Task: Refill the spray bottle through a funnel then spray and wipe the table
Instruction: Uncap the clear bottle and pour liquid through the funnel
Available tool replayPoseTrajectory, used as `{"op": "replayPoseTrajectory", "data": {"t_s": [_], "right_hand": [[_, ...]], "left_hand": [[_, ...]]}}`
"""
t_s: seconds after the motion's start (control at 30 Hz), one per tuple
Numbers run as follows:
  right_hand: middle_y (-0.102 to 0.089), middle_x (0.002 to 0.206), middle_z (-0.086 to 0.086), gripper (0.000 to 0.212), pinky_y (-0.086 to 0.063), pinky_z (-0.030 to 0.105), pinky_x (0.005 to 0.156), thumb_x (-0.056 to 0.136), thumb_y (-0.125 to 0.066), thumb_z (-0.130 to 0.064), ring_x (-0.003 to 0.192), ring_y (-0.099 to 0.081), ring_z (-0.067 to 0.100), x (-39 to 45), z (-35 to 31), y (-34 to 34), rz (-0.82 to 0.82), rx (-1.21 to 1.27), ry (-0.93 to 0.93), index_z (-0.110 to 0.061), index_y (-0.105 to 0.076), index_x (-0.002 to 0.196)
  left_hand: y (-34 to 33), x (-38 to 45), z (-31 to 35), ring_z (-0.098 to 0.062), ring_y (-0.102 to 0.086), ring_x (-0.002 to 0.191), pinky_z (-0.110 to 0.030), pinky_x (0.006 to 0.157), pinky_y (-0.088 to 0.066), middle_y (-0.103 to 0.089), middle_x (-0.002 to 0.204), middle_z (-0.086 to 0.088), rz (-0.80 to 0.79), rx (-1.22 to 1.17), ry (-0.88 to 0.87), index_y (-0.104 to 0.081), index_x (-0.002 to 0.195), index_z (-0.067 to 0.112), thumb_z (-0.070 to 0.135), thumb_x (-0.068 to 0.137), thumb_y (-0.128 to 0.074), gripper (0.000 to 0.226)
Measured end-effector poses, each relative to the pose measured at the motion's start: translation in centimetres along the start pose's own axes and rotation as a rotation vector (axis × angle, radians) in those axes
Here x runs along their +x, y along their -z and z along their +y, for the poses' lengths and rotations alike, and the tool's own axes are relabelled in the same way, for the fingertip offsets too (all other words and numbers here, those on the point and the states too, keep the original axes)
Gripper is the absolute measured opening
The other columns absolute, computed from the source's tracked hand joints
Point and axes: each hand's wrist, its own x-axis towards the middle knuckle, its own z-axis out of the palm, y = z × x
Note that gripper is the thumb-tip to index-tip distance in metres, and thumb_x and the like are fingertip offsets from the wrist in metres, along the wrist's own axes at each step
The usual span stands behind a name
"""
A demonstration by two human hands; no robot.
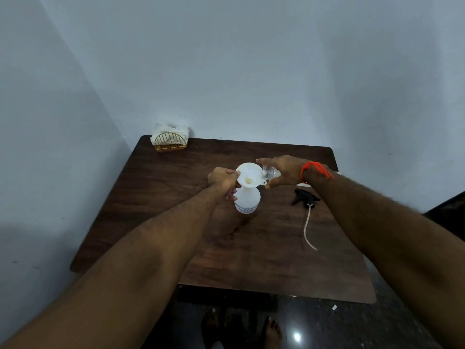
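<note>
Wood surface (251, 260): dark brown, grained, set into the corner of pale walls; everything in play stands on its far half.
Spray bottle (247, 201): white, translucent, upright near the middle of the surface, its top off.
Funnel (249, 174): white, seated in the bottle's neck, wide mouth up; a little yellowish liquid shows at its throat.
Left hand (222, 180): its grip is closed on the funnel's left rim and the bottle's neck, steadying both.
Right hand (283, 172): fingers wrapped round a small clear bottle (269, 171), tipped on its side with the mouth over the funnel's right edge. An orange thread (315, 168) is tied at that wrist.
Trigger head (304, 198): black, lying to the right of the spray bottle and well apart from it, its pale dip tube (307, 229) trailing toward the near edge.
Tissue holder (171, 141): gold wire with white tissues, at the far left corner.
Step in hand: the refill, as I read it; the pour is under way or about to finish. How full the spray bottle is I cannot tell through the plastic.
Next move: hold the tilt gentle so the funnel drains without brimming over, and keep the left hand's hold firm, since a top-heavy funnel could tip. After that, I'd expect the funnel to come out, the trigger head to go on with the tube fed down the neck, then spraying and a tissue for wiping.
</note>
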Motion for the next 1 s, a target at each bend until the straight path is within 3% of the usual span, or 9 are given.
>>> {"op": "replayPoseTrajectory", "data": {"t_s": [0.4, 0.57, 0.8, 1.0], "right_hand": [[-0.044, 0.151, 0.008, 0.090, -0.035, 0.037, 0.112, 0.081, -0.074, -0.047, 0.137, -0.043, 0.028, 0.37, 0.13, -0.16, 0.005, -0.019, -0.002, -0.029, -0.025, 0.154], [-0.046, 0.149, 0.011, 0.089, -0.036, 0.040, 0.110, 0.082, -0.073, -0.049, 0.135, -0.045, 0.030, 0.22, 0.01, -0.25, 0.012, -0.004, 0.013, -0.027, -0.025, 0.154], [-0.042, 0.152, 0.011, 0.088, -0.033, 0.039, 0.114, 0.083, -0.073, -0.044, 0.139, -0.040, 0.030, 0.26, 0.11, -0.09, -0.002, -0.003, 0.006, -0.025, -0.026, 0.155], [-0.047, 0.148, 0.011, 0.089, -0.037, 0.041, 0.110, 0.082, -0.072, -0.051, 0.134, -0.045, 0.030, -0.11, 0.06, -0.46, 0.010, -0.007, 0.019, -0.028, -0.025, 0.154]], "left_hand": [[-0.14, 0.02, 0.00, -0.019, -0.065, 0.056, -0.028, 0.042, -0.056, -0.066, 0.067, -0.004, 0.001, -0.005, 0.001, -0.070, 0.118, 0.008, 0.025, 0.096, -0.064, 0.028], [-0.06, 0.03, -0.11, -0.022, -0.067, 0.060, -0.037, 0.051, -0.061, -0.069, 0.070, -0.006, -0.012, -0.030, -0.001, -0.070, 0.117, 0.009, 0.025, 0.096, -0.063, 0.027], [-0.08, 0.06, -0.08, -0.019, -0.065, 0.055, -0.029, 0.041, -0.056, -0.067, 0.067, -0.004, -0.005, -0.014, 0.000, -0.071, 0.117, 0.009, 0.025, 0.096, -0.064, 0.027], [-0.11, 0.03, 0.02, -0.019, -0.067, 0.058, -0.029, 0.043, -0.057, -0.066, 0.068, -0.003, 0.004, -0.002, 0.000, -0.070, 0.119, 0.009, 0.025, 0.095, -0.064, 0.029]]}}
